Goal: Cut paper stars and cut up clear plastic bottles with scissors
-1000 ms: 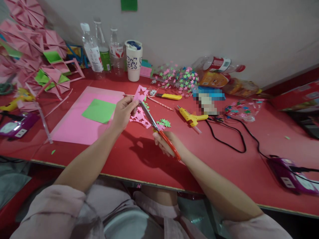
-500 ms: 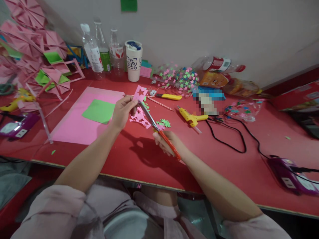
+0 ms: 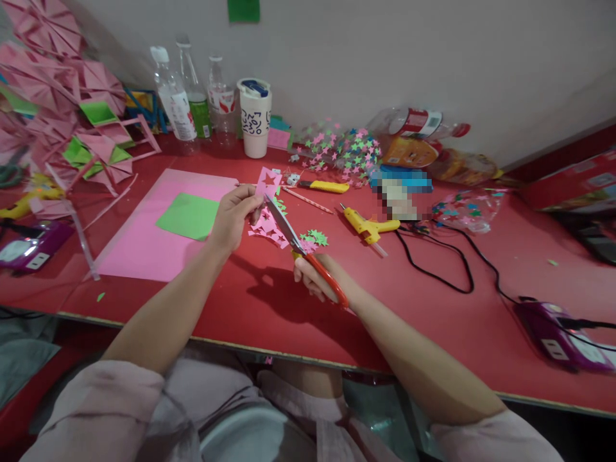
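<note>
Between thumb and fingers, my left hand (image 3: 234,215) pinches a small piece of pink paper (image 3: 267,182) with a star-shaped hole in it. My right hand (image 3: 315,277) is wrapped round the red handles of a pair of scissors (image 3: 283,224). Their tips point up and left, right at the paper's lower edge by my left fingers. Beneath the blades lie pink paper scraps (image 3: 267,230) with star cutouts. A small pile of green paper stars (image 3: 316,237) sits just beyond the scissors, with some pink ones beside it.
A green sheet (image 3: 187,215) lies on a larger pink sheet (image 3: 139,256) at left. Right of my hands rest a yellow glue gun (image 3: 369,226) and a yellow utility knife (image 3: 330,186). Bottles (image 3: 178,106) and a white cup (image 3: 255,122) stand along the wall. A black cord (image 3: 433,282) crosses the right side.
The scissors have shifted slightly, and their blades look a little more parted at the paper. Both hands keep their holds. The whole view has moved a little.
</note>
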Demonstrator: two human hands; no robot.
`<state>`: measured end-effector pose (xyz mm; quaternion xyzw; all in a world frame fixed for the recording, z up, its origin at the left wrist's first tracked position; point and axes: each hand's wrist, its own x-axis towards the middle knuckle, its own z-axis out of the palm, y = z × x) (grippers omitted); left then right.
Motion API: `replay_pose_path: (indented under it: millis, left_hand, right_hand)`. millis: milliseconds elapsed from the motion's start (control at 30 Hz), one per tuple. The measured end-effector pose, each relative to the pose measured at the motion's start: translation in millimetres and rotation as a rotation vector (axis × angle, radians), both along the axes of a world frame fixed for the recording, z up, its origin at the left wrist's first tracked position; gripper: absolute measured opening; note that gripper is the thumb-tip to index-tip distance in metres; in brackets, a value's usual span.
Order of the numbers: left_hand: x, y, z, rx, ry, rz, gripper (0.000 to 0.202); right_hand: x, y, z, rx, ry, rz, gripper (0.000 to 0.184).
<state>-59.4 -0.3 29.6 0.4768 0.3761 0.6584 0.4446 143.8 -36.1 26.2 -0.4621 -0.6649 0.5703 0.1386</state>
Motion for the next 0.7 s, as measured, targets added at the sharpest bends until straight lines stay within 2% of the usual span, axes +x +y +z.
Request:
replay_pose_path:
  millis: [167,700]
  left_hand:
    - [-2.6,0.6,0.5,-0.01,0.034,0.002,0.022]
    - [-0.8,1.1,-2.1,-0.008,-0.025,-0.014,0.02]
  right_hand:
    - [0.7,-0.6,-0.5,0.011,0.015,-0.012,0.051]
    - [-2.4,-4.9,4.9,0.022,0.03,-0.052,0.046]
